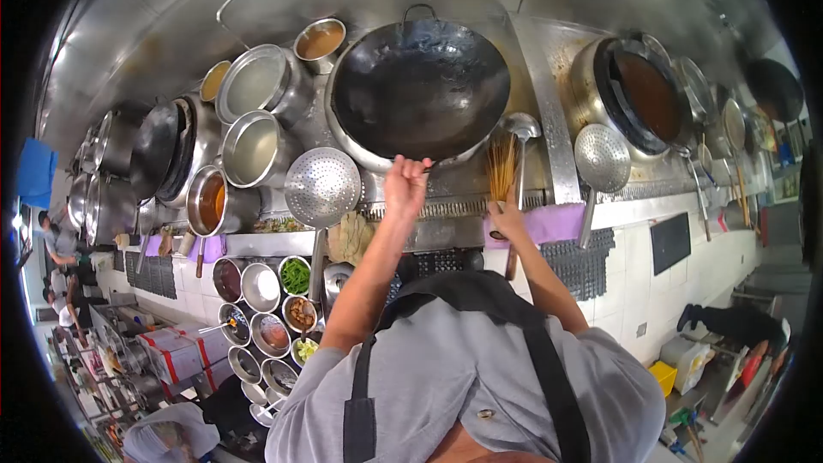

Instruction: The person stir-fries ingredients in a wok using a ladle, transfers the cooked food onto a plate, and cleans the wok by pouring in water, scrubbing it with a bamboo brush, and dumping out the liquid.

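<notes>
A large dark wok [420, 90] rests on the stove, its inside bare and shiny wet in places. My left hand [405, 187] is closed at the wok's near rim, around the handle there, which the fingers mostly cover. To the right of the wok, my right hand [507, 221] grips the lower end of a bamboo wok brush [501, 170], whose bristles point away from me. A ladle [522, 126] lies right beside the brush, its long handle running down past my right hand. Below that hand is a purple cloth [553, 225] on the stove's front edge.
A perforated skimmer [323, 187] and pots of liquid [255, 150] stand left of the wok. Ingredient bowls [261, 286] sit lower left. Another skimmer [602, 159] and a wok of brown liquid [647, 94] are at the right. Other people [746, 326] are at both sides.
</notes>
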A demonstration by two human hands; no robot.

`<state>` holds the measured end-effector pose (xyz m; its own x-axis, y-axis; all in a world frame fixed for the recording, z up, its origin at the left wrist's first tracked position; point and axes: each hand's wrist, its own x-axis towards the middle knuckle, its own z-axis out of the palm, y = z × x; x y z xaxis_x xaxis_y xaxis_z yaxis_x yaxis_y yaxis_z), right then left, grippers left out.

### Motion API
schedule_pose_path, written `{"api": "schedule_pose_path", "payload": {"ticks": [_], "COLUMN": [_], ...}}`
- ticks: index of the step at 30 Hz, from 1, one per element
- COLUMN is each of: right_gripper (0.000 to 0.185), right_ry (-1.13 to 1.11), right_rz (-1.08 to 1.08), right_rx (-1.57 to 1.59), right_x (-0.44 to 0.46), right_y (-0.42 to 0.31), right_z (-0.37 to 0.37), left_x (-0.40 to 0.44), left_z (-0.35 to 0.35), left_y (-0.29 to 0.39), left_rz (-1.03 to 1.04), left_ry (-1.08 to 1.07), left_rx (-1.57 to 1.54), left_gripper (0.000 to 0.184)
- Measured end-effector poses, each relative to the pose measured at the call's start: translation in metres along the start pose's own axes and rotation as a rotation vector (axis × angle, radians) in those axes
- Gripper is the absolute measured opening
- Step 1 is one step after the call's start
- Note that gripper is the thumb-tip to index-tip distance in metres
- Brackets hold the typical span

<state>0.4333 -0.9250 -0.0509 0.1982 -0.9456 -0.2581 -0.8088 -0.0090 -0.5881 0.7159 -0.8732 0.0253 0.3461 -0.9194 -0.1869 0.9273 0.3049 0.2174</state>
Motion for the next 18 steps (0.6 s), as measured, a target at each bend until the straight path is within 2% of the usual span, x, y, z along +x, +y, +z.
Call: {"api": "schedule_pose_path", "payload": {"ticks": [2, 3, 4, 6, 7, 8, 9, 10, 11, 12, 14, 16, 17, 18], "right_gripper": [0.076, 0.071, 0.067, 0.065, 0.066, 0.068, 0.066, 0.071, 0.064, 0.048, 0.039, 0.033, 0.031, 0.030], "right_ry": [-0.179, -0.154, -0.137, 0.088, 0.058, 0.027, 0.029, 0.318, 0.077, 0.035, 0.061, 0.068, 0.058, 0.051], "right_rz": [-0.002, -0.040, -0.091, -0.354, -0.372, -0.385, -0.246, -0.340, -0.022, -0.019, -0.009, -0.004, -0.003, 0.001], "right_rx": [-0.045, -0.050, -0.058, -0.177, -0.096, -0.016, -0.105, -0.097, 0.106, 0.227, 0.360, 0.471, 0.516, 0.566], "right_x": [0.001, -0.007, -0.018, -0.036, -0.048, -0.058, -0.067, -0.063, -0.071, -0.066, -0.076, -0.096, -0.107, -0.107], "right_y": [-0.005, -0.004, 0.003, 0.046, 0.074, 0.096, 0.094, 0.105, 0.065, 0.075, 0.060, 0.006, -0.040, -0.076], "right_z": [-0.044, -0.063, -0.073, -0.053, -0.035, -0.023, -0.020, -0.015, -0.055, -0.062, -0.074, -0.106, -0.127, -0.136], "left_x": [0.003, 0.006, 0.013, 0.029, 0.032, 0.032, 0.013, -0.011, -0.044, -0.068, -0.107, -0.150, -0.175, -0.199], "left_z": [0.029, 0.042, 0.038, 0.009, -0.003, -0.003, 0.003, 0.018, 0.042, 0.038, 0.006, -0.036, -0.047, -0.090], "left_y": [-0.015, -0.023, -0.025, -0.017, -0.017, -0.014, -0.011, 0.000, 0.007, 0.013, 0.037, 0.055, 0.064, 0.068], "left_rz": [0.057, 0.092, 0.072, 0.065, 0.018, -0.044, -0.113, -0.130, -0.167, -0.208, -0.463, -0.636, -0.562, -0.162], "left_ry": [0.164, 0.250, 0.180, 0.049, 0.027, 0.109, 0.103, 0.116, 0.164, -0.001, -0.357, -0.406, -0.340, -0.388], "left_rx": [0.073, 0.103, 0.105, 0.117, 0.075, 0.131, 0.317, 0.478, 0.536, 0.668, 0.889, 1.036, 1.395, 1.755], "left_gripper": [0.039, 0.037, 0.036, 0.035, 0.032, 0.024, 0.019, 0.017, 0.019, 0.020, 0.021, 0.024, 0.026, 0.030]}}
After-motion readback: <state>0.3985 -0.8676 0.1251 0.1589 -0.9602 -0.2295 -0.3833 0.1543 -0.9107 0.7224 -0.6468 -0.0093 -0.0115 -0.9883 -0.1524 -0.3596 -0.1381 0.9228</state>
